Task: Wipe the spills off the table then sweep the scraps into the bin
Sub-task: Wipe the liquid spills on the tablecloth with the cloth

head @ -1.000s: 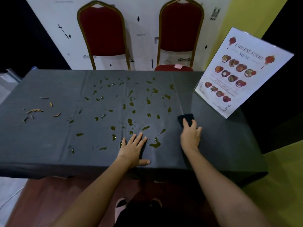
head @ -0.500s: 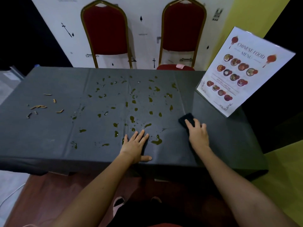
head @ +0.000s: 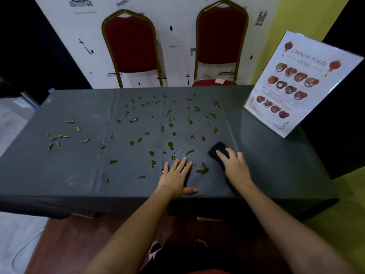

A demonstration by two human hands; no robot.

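A table under a dark grey cloth [head: 79, 175] carries several greenish-yellow spill drops [head: 170, 145] across its middle. A handful of brown scraps [head: 60, 137] lie near the left end. My left hand [head: 176, 176] lies flat on the cloth near the front edge, fingers spread and straight. My right hand [head: 234, 165] presses down on a dark cloth pad [head: 218, 149] with straight fingers, just right of the spills. A larger drop [head: 202, 170] sits between my two hands. No bin is in view.
A standing menu card [head: 296, 84] leans at the table's far right corner. Two red chairs with gold frames [head: 130, 46] [head: 221, 36] stand behind the table against a white wall. My feet show below the front edge.
My right hand has slid the dark pad slightly left and nearer the spills. The left hand has stayed flat in place. The view has shifted a little.
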